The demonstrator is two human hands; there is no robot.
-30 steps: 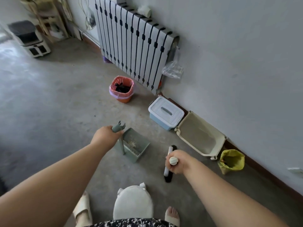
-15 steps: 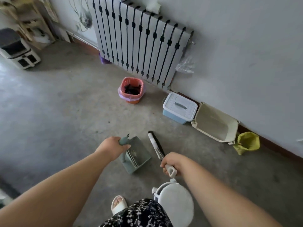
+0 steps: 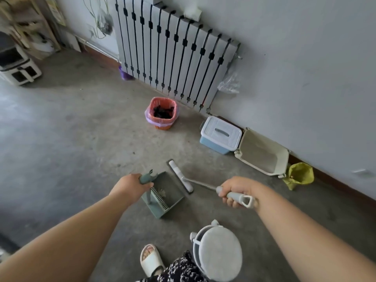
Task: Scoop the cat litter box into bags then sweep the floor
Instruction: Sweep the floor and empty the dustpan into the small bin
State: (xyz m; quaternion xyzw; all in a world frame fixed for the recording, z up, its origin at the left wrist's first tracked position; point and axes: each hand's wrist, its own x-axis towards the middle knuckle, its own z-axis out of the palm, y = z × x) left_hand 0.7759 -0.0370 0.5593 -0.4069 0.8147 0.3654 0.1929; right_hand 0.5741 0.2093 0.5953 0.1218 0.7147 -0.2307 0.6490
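Grey concrete floor, pale wall, slatted radiator cover, wooden shelf far left

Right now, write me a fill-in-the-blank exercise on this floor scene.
1. The left hand grips the green ____ by its handle.
2. The right hand grips the broom by its ____.
3. The liner of the bin by the radiator is ____.
4. The small bag beside the litter box is ____.

Missing words: dustpan; handle; pink; yellow.
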